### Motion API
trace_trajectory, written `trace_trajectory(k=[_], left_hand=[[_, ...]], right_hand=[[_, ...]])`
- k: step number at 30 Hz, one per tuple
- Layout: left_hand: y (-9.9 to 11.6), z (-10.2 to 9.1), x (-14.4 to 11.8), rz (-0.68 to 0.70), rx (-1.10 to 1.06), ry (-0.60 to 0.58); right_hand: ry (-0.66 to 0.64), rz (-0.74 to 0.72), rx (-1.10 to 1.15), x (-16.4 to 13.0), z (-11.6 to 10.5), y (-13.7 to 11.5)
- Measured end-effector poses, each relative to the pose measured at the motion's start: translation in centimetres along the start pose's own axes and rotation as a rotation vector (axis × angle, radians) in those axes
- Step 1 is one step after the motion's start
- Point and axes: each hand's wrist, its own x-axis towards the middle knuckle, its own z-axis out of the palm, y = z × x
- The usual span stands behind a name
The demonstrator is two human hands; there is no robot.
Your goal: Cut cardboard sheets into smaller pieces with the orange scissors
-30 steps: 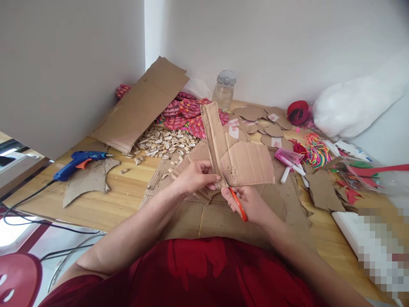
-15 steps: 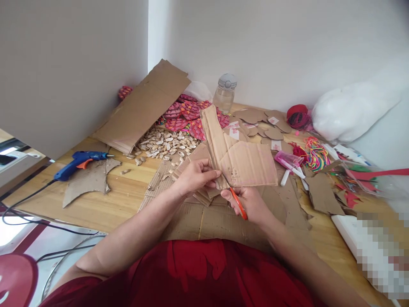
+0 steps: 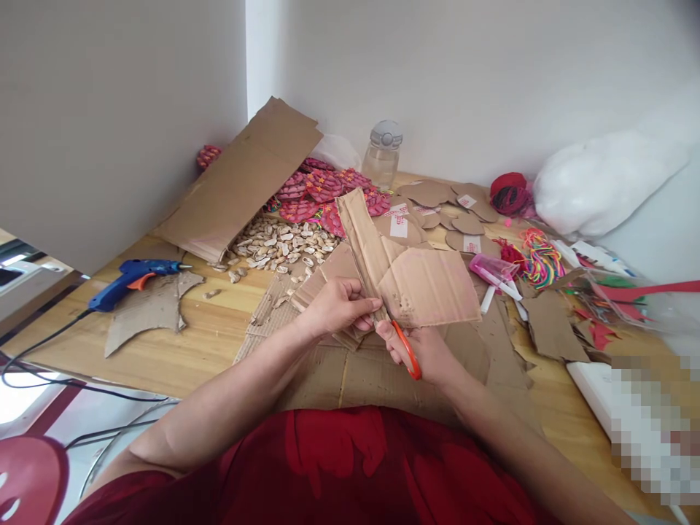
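Brown, angular corrugated-cardboard piece (image 3: 432,288) is held over the middle of the pale wooden bench (image 3: 219,332), pinched thumb-to-finger by the left hand (image 3: 340,308); the right hand (image 3: 430,351) curls round orange-handled scissors (image 3: 403,340) against it. Farther off, white labels (image 3: 399,224) on rounded brown cardboard cutouts (image 3: 429,193) carry red print too small to read.
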Motion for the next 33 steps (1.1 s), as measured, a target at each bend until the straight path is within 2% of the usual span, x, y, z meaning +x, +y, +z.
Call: trace_trajectory(k=[5, 11, 14, 17, 20, 28, 33], left_hand=[[0.1, -0.2, 0.0, 0.007, 0.009, 0.014], [0.5, -0.1, 0.2, -0.005, -0.130, -0.023], [0.1, 0.2, 0.2, -0.018, -0.128, -0.045], [-0.3, 0.8, 0.0, -0.081, -0.077, -0.096], [-0.3, 1.3, -0.2, -0.104, -0.047, -0.090], [-0.1, 1.0, 0.0, -0.089, -0.051, -0.069], [-0.1, 1.1, -0.1, -0.106, -0.070, -0.119]], right_hand=[[0.026, 0.040, 0.096, 0.2, 0.1, 0.5], [0.048, 0.063, 0.119, 0.1, 0.3, -0.6], [0.022, 0.066, 0.005, -0.2, 0.1, -1.2], [-0.028, 0.130, -0.171, -0.4, -0.4, -1.6], [-0.057, 0.178, -0.224, -0.5, -0.7, -1.8], [0.033, 0.095, -0.052, -0.4, 0.0, -1.5], [0.012, 0.114, -0.024, -0.4, 0.1, -1.1]])
